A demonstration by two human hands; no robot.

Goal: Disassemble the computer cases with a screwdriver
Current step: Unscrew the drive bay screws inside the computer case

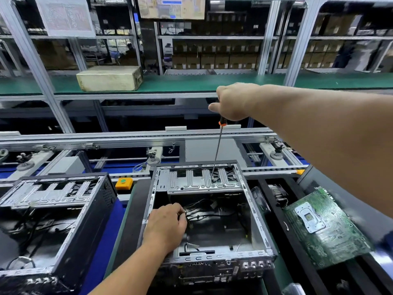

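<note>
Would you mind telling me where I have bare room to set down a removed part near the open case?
The green shelf is bare right of the beige box. The dark strip between the two cases looks free. Right of the middle case is crowded: a motherboard and fan. The case floor holds cables and the left hand.

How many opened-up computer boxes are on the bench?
2: one open metal computer case in the middle under both hands, and another open metal case at the left. More may sit outside the view.
</note>
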